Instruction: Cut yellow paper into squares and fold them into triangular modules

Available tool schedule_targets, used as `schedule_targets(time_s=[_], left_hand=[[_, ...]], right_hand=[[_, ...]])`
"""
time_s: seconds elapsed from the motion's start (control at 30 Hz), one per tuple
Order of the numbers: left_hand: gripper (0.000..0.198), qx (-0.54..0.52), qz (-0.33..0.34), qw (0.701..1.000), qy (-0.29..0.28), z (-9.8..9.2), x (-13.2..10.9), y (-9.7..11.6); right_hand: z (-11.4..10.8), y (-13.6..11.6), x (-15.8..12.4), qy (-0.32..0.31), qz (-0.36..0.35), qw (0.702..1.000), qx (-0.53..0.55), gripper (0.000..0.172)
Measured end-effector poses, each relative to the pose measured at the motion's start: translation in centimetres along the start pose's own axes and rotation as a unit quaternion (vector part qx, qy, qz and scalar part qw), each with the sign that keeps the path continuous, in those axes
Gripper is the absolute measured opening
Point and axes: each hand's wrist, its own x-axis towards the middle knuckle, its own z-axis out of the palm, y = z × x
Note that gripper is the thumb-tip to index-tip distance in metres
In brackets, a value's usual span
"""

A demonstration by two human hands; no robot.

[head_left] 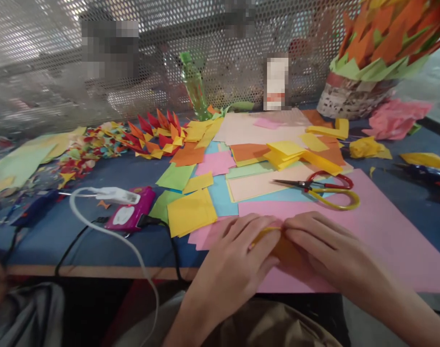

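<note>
Both hands close on a yellow sheet of paper [287, 250] above a large pink sheet [382, 231]. My left hand [241, 250] has its fingers curled over the paper's left part. My right hand [321, 241] pinches its right part, and the fingertips nearly meet at the upper edge. Much of the paper is hidden by the fingers. Just beyond my hands lie scissors [307, 185] with one red and one yellow handle, their blades pointing left. A stack of yellow squares [191, 212] sits left of my left hand.
Coloured paper pieces [249, 154] cover the middle. A magenta power bank [133, 212] with white and black cables lies left. Behind stand a green bottle [194, 86] and a basket of folded orange paper [361, 91]. Folded red and yellow pieces [158, 135] lie back left, before a perforated metal screen [151, 53].
</note>
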Motion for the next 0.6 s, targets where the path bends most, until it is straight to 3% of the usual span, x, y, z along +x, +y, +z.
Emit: schedule_targets(time_s=[0.13,0.37,0.6], left_hand=[[0.021,0.006,0.019,1.000,-0.005,-0.1,0.4,-0.4],[0.012,-0.002,0.021,1.000,0.007,0.3,-0.3,0.0],[0.021,-0.051,0.005,0.998,-0.022,0.0,-0.8,-0.3]], right_hand=[[-0.5,-0.1,-0.5,-0.032,-0.018,0.999,-0.005,0.029],[-1.2,-0.5,-1.6,-0.014,-0.013,0.999,-0.028,0.022],[-1.5,-0.9,-1.7,-0.017,-0.006,1.000,-0.015,0.024]])
